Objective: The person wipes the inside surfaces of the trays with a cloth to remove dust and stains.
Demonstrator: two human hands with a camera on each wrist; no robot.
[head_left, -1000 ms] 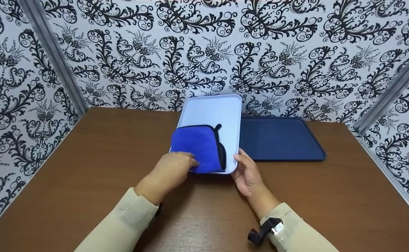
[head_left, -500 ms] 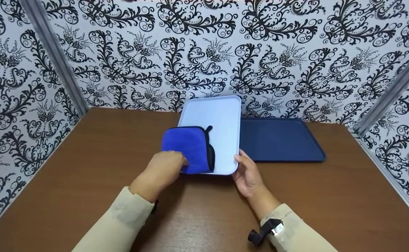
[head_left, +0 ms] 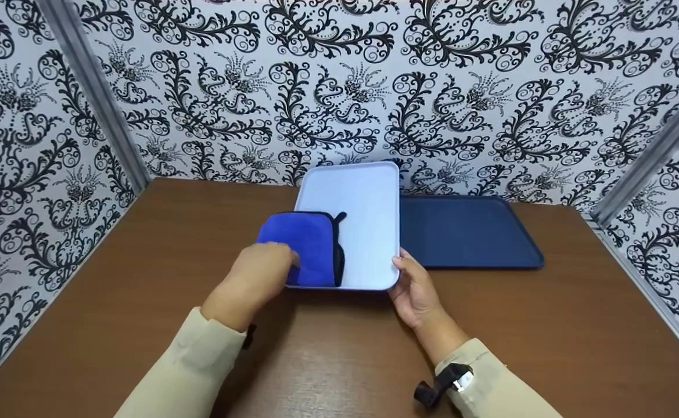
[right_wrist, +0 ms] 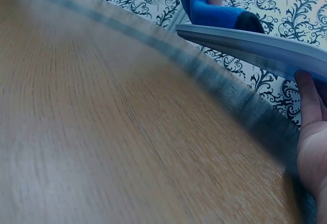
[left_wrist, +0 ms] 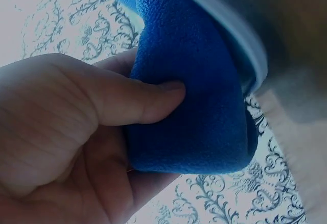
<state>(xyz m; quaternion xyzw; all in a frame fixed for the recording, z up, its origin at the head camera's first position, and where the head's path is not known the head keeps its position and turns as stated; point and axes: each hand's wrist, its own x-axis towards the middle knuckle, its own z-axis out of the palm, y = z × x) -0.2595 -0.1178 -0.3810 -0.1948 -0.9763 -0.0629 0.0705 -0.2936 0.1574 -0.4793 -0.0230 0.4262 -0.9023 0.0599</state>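
Observation:
A white tray [head_left: 368,226] is held up off the table, its lower right corner in my right hand [head_left: 416,293]. Fingers support the tray's underside in the right wrist view, where the tray [right_wrist: 255,45] shows edge-on. My left hand [head_left: 258,276] grips a folded blue cloth [head_left: 307,238] with black edging, which lies over the tray's lower left part. In the left wrist view the thumb presses on the fuzzy cloth [left_wrist: 194,117] and the fingers go behind it. The cloth's left side reaches past the tray's left edge.
A dark blue tray [head_left: 467,232] lies on the brown wooden table [head_left: 339,360] at the back right, partly behind the white tray. A black-and-white patterned wall [head_left: 339,87] stands at the table's far edge, with grey posts at both sides.
My left hand has moved left with the cloth, sliding it across the white tray to its left edge. The right hand and the white tray have barely moved.

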